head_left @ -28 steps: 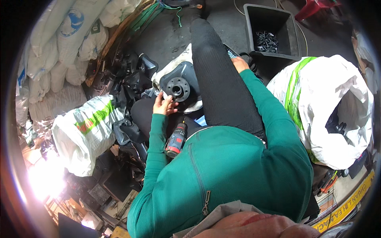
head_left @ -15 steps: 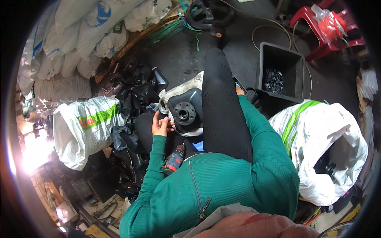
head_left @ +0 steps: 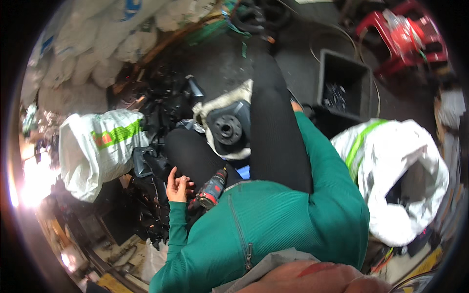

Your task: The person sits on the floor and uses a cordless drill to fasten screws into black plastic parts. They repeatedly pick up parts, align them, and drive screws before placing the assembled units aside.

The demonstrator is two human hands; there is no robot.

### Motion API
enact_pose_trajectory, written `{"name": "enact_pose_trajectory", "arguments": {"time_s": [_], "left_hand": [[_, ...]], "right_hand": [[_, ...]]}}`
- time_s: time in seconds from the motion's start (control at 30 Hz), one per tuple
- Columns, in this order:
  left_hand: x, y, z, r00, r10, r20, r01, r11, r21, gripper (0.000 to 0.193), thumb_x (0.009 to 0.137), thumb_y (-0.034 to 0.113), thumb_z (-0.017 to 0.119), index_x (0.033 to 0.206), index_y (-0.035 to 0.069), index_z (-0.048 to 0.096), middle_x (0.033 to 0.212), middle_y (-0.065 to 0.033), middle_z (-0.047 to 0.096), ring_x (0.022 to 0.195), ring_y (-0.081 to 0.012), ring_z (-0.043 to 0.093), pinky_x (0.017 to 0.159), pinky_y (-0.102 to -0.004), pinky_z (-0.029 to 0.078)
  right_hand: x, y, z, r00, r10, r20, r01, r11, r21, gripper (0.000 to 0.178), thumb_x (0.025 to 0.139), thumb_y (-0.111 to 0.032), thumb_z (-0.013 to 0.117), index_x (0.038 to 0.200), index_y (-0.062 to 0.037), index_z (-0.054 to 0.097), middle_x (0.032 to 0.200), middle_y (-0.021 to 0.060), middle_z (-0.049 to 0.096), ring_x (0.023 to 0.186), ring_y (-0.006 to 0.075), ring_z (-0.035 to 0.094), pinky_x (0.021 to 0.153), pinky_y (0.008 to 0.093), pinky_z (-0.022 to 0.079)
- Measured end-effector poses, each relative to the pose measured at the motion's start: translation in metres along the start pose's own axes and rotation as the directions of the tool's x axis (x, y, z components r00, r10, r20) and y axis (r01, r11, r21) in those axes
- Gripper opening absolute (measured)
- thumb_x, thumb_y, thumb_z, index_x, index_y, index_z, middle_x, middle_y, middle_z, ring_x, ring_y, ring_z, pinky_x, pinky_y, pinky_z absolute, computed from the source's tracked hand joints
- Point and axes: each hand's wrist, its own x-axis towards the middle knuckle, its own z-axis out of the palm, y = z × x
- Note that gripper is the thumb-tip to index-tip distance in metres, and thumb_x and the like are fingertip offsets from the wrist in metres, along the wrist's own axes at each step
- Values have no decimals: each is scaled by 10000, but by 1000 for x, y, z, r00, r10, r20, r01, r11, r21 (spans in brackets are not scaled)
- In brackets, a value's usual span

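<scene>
My left hand (head_left: 180,187) is at the left side of my lap, holding nothing, its fingers apart. Close to its right lies a red and black power drill (head_left: 213,189), its tip pointing away from me. Farther forward, a dark grey moulded part with a round, holed hub (head_left: 227,129) rests on a whitish cloth (head_left: 215,112) between my legs. My right hand (head_left: 296,106) reaches beyond my right thigh, beside the grey crate (head_left: 344,78). My leg hides most of it, so its fingers do not show.
Small dark pieces (head_left: 335,96) lie in the crate. Open white sacks with green stripes stand left (head_left: 100,151) and right (head_left: 364,176). Black parts (head_left: 163,117) are heaped left of my legs. A red plastic stool (head_left: 386,39) and a wheel-shaped base (head_left: 254,19) stand farther off.
My left hand has drawn back from beside the hubbed part toward my lap, near the drill. My right hand stays beyond my thigh. The view has shifted slightly and is blurred.
</scene>
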Motion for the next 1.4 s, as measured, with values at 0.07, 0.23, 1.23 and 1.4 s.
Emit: {"name": "enact_pose_trajectory", "arguments": {"time_s": [0.07,0.23,1.23,1.4], "left_hand": [[-48,-7,-5,982,-72,-175,82,996,48,515,903,130,575,1369,84,360,855,-67,636,705,-128,639,515,-224,512],[-32,-11,12,998,-29,-47,30,999,22,511,896,125,584,1359,63,375,865,-79,639,709,-133,638,546,-233,510],[-66,104,-18,773,526,354,-625,726,287,451,720,100,748,1137,44,586,1076,-66,638,967,-206,626,866,-335,486],[-71,107,-17,870,375,320,-471,824,314,429,693,185,797,1063,61,616,1007,-70,649,899,-209,632,813,-336,499]], "right_hand": [[-60,-88,15,941,-121,315,127,992,4,591,884,-456,286,1188,-35,569,1257,244,501,1181,403,461,990,467,354],[-56,-93,-7,942,104,318,-181,958,223,630,890,-485,261,1236,-19,505,1280,245,443,1194,382,408,997,454,321],[-335,-248,-202,554,-783,282,-626,-169,761,447,927,-146,416,1324,55,380,1173,155,562,1042,225,588,788,325,553],[-381,-267,-160,445,-719,534,-620,183,763,472,939,-174,505,1363,-21,364,904,-6,578,664,22,521,511,134,404]]}}
